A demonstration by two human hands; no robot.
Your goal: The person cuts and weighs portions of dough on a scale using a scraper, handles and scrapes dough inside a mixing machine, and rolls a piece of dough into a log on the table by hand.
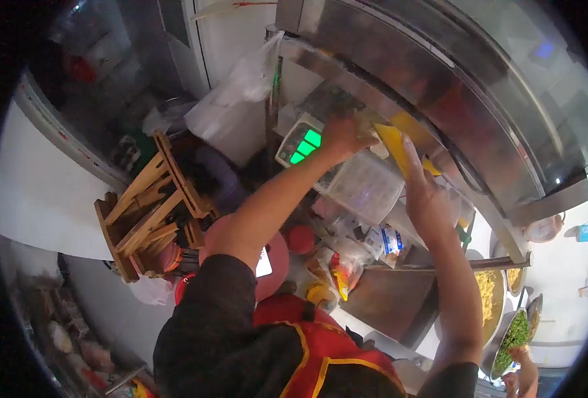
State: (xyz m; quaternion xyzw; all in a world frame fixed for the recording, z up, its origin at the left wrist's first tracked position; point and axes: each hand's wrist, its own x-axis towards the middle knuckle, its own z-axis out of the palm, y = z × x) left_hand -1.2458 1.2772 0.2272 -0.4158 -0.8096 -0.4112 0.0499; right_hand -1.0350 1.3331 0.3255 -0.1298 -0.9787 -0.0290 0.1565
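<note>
A yellow, flat, pointed item (393,144) is in my right hand (428,192), its fingers closed round the lower part. My left hand (348,136) reaches past a scale with a green lit display (305,146); its fingers are blurred, close to the tip of the yellow item, and what they hold, if anything, cannot be made out. Below both hands lies a clear plastic container (367,186). A second yellow piece (431,166) shows behind my right hand.
A metal-framed glass case (433,73) rises beyond my hands. Wooden stools (149,212) are stacked at the left, near a pink round surface (274,265). Another person's hands (521,371) are by a tray of chopped greens (514,337) at the lower right.
</note>
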